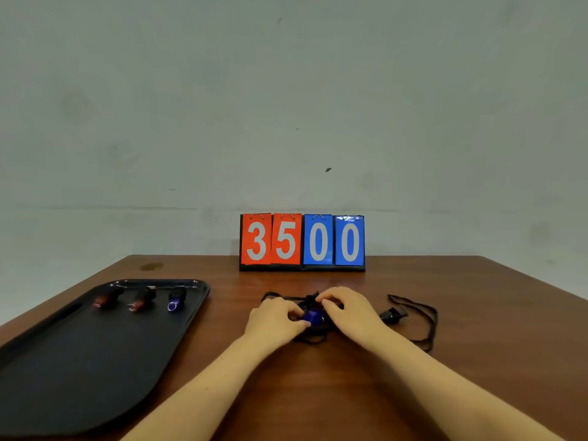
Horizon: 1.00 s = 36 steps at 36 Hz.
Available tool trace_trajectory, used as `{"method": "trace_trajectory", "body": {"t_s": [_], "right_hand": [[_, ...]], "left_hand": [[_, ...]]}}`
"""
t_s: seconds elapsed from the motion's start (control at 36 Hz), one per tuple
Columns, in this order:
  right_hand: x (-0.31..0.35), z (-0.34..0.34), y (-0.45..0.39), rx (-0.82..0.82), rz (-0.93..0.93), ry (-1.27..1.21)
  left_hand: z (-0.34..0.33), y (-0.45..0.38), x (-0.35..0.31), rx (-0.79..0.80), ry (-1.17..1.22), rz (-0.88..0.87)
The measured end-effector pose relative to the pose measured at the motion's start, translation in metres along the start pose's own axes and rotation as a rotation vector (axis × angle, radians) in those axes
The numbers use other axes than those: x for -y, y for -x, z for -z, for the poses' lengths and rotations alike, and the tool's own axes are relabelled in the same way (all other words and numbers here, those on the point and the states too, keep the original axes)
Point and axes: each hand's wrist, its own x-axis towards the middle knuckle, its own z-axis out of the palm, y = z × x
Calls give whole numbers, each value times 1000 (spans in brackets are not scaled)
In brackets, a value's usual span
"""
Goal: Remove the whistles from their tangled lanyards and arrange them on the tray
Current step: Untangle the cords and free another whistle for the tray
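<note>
Both hands meet over a knot of thin black lanyard cord (310, 299) on the brown wood-grain desk (477, 281). The left hand (273, 316) and right hand (345, 308) each grip a glossy blue whistle (310, 316) between curled fingers. A black whistle (393, 314) lies to the right, corded. On the flat black tray (79, 361) sit three whistles — two red (106, 299) (141, 300), one blue (176, 300). A flip scoreboard (302, 241) reads 3500.
</note>
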Motion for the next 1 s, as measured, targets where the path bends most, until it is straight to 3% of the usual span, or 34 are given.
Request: {"method": "trace_trajectory", "body": {"t_s": [0.31, 0.53, 0.72, 0.89, 1.0], "right_hand": [[-27, -11, -27, -134, -45, -90], [-17, -4, -25, -172, 120, 174], [0, -10, -23, -344, 263, -30], [8, 2, -20, -226, 121, -239], [5, 13, -20, -4, 37, -279]], "left_hand": [[-10, -24, 9, -40, 303, 89], [10, -16, -5, -265, 612, -22], [29, -12, -16, -334, 906, -50], [24, -18, -5, -282, 1012, 163], [24, -22, 1, -281, 1149, 228]]}}
